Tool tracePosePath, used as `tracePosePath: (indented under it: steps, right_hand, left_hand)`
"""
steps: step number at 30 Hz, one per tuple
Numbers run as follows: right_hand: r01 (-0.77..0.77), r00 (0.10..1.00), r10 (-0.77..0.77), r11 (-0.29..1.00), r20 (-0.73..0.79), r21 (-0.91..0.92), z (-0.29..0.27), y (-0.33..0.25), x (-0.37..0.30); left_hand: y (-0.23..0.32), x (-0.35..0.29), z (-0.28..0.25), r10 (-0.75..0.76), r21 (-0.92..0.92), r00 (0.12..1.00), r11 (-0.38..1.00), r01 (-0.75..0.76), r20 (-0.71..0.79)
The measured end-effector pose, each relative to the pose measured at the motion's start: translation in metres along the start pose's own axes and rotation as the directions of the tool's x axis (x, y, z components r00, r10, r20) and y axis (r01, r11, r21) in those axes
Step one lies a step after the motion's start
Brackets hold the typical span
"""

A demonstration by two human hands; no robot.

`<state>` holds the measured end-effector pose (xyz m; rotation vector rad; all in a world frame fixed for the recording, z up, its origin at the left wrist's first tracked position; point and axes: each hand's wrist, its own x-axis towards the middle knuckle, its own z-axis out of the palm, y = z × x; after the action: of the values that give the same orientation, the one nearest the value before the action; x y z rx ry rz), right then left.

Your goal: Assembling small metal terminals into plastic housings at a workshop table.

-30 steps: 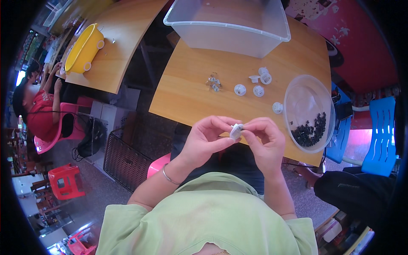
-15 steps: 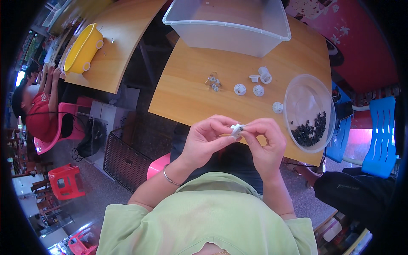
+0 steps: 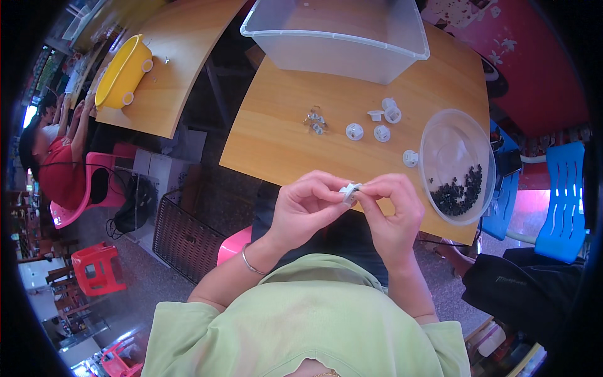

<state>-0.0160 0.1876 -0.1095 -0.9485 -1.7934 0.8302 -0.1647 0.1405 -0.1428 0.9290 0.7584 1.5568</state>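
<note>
Above my lap, just off the table's near edge, my left hand (image 3: 312,202) pinches a small white plastic part (image 3: 348,194) between thumb and fingers. From the other side my right hand (image 3: 392,204) meets it, thumb and forefinger pressed together at its right edge. Whatever sits between those right fingertips is too small and covered to make out. Several similar round white plastic parts (image 3: 354,132) lie on the table beyond my hands. To their left is a little heap of shiny metal pieces (image 3: 316,120). A clear round bowl (image 3: 433,135) at the right holds many tiny black pieces (image 3: 458,195).
A large translucent bin (image 3: 333,53) stands at the back of the wooden table (image 3: 264,125). On another table at the left is a yellow tub (image 3: 119,72), with a seated person in red (image 3: 63,169) beside it. Blue chairs (image 3: 562,201) stand at the right.
The white part has turned slightly between my fingers, showing more of its face. Both hands stay nearly in place. The person at the left has shifted their arms a little.
</note>
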Motion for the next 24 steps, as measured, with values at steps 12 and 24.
tracePosePath:
  steps: [12,24]
  right_hand:
    - [-0.104,0.993,0.084,0.954,0.081,0.283,0.000,0.013,-0.002]
    - [-0.126,0.991,0.099,0.923,0.092,0.362,0.007,0.015,-0.006]
  left_hand:
    - [0.005,0.000,-0.002,0.030,0.063,0.999,0.998,-0.031,0.026]
    - [0.001,0.001,0.004,0.006,0.098,0.995,0.995,0.004,-0.096]
